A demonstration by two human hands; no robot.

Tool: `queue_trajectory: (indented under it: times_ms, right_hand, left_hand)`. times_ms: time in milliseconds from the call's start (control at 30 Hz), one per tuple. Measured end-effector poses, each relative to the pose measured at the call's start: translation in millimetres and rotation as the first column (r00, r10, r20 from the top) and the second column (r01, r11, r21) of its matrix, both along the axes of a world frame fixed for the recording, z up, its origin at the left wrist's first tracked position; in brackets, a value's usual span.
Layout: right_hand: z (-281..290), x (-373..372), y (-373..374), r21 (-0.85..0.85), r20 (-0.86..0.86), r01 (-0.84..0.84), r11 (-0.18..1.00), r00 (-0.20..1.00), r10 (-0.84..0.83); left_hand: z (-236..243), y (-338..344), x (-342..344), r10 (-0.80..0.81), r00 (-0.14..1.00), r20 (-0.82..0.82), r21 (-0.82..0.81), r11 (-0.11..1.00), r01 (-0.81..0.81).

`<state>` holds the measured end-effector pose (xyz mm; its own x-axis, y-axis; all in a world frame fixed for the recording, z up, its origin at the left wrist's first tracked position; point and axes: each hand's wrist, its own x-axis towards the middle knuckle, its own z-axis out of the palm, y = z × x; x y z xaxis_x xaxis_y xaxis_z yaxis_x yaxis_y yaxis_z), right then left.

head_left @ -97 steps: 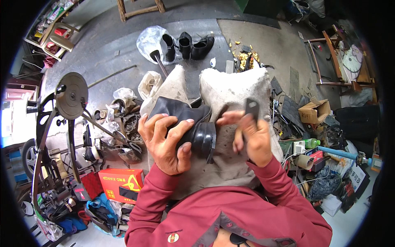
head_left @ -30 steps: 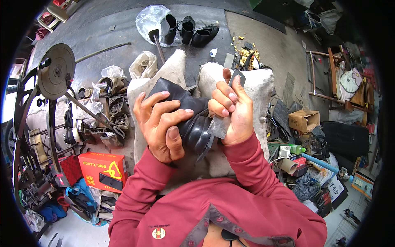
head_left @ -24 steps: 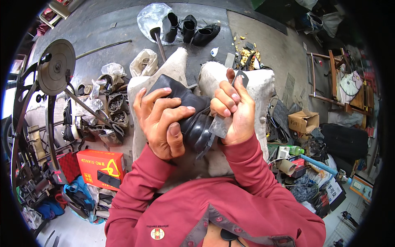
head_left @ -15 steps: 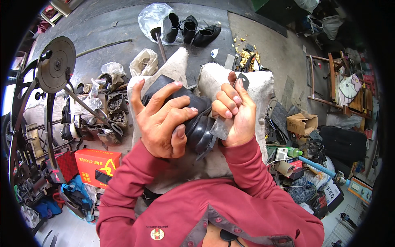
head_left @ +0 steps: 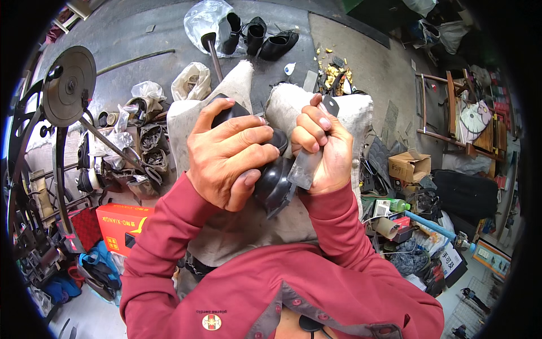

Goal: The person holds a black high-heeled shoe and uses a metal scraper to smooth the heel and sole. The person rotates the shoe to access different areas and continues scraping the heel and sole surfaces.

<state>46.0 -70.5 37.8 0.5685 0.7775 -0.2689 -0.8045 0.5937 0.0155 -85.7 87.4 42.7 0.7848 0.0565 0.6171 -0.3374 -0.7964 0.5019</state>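
Observation:
A shiny black shoe (head_left: 275, 179) lies over my lap, with a ragged strip along its near end. My left hand (head_left: 232, 153) is wrapped over its top and covers much of it. In the fist of my right hand (head_left: 326, 148) is a flat grey cobbler's knife (head_left: 305, 168), a plain metal blade with a hole at its upper end. Its broad lower end sits right beside the shoe's near end; whether it touches cannot be made out. Pale cloth (head_left: 223, 240) covers my thighs under the shoe.
A machine with a round wheel (head_left: 70, 86) stands at the left, near a red box (head_left: 116, 226). Black shoes (head_left: 278, 45) and a clear plastic bag (head_left: 197, 25) lie ahead on the floor. At the right are a cardboard box (head_left: 409, 165), a wooden folding chair (head_left: 453, 107) and clutter.
My left hand's fingers have closed together farther over the shoe, hiding more of it. In my right hand the knife has turned so that more of its blade shows. The view has shifted slightly.

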Motion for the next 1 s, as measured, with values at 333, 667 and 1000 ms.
queue_trajectory:
  times_ms: [333,667,1000]
  right_hand:
    - [2.1,-2.5,2.1,-0.021,-0.011,0.03,0.999,0.999,-0.031]
    - [4.4,-5.2,1.7,-0.027,0.002,0.055,0.998,0.998,-0.055]
    - [9.9,-8.0,2.4,-0.039,0.077,0.071,0.997,0.995,-0.068]
  left_hand:
    - [-5.3,1.6,0.0,0.021,0.999,0.044,-0.04,0.999,-0.019]
    - [-5.8,0.3,0.6,0.038,0.998,0.053,-0.039,0.999,-0.036]
    - [-5.0,0.1,2.5,0.049,0.997,0.061,-0.05,0.998,-0.046]
